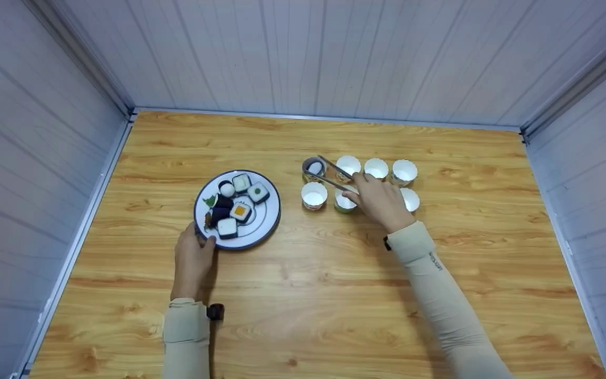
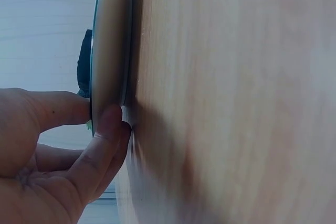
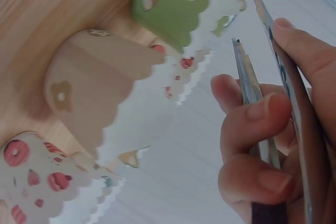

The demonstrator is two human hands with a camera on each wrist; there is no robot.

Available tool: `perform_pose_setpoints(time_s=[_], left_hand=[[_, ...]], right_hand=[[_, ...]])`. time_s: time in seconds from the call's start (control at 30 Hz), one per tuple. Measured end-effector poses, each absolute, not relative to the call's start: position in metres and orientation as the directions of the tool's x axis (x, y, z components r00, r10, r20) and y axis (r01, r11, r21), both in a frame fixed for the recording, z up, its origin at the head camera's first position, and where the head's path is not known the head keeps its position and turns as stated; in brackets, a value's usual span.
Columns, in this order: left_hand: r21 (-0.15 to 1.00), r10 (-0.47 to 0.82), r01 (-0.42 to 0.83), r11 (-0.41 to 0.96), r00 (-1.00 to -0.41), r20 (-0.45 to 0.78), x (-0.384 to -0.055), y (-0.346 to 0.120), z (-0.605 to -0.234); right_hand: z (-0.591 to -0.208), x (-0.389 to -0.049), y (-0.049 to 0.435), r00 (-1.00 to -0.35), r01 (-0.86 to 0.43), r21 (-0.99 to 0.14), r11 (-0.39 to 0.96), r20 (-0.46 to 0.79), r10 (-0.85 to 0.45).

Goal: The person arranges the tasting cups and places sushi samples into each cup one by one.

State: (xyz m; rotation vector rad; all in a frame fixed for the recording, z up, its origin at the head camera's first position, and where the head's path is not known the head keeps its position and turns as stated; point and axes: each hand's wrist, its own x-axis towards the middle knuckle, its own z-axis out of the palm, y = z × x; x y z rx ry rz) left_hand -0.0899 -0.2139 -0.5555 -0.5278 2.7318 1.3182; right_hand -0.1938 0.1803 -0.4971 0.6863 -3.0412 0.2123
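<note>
My left hand [image 1: 193, 258] pinches the near-left rim of a white, blue-edged plate [image 1: 269, 221], the thumb on top and fingers beneath. Sushi pieces lie on it, among them a square one with an orange top [image 1: 240, 211] and a plain white-topped one [image 1: 227, 228]. Metal tongs [image 1: 337, 167] are held in my right hand [image 1: 382, 202], also seen in the right wrist view. Their arms stand apart, with the tips at the back-left paper cup [image 1: 307, 178]. A dark-wrapped white sushi piece [image 1: 315, 167] sits inside that cup.
Several scalloped paper cups stand in two rows, including a front-left one [image 1: 314, 196], a green one [image 3: 178, 3] and a back-right one [image 1: 404, 171]. My right hand partly covers the front row. White panel walls [image 1: 292, 58] enclose the wooden table [image 1: 292, 295].
</note>
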Motion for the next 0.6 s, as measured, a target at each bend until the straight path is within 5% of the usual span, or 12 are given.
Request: perform_pose_setpoints(time_s=[0.6], left_hand=[[0.735, -0.299, -0.4, 0.547, -0.914, -0.274, -0.092, -0.213, -0.553]], right_hand=[[-0.496, -0.169, 0.144, -0.823, -0.566, -0.135, 0.814, 0.149, -0.548]])
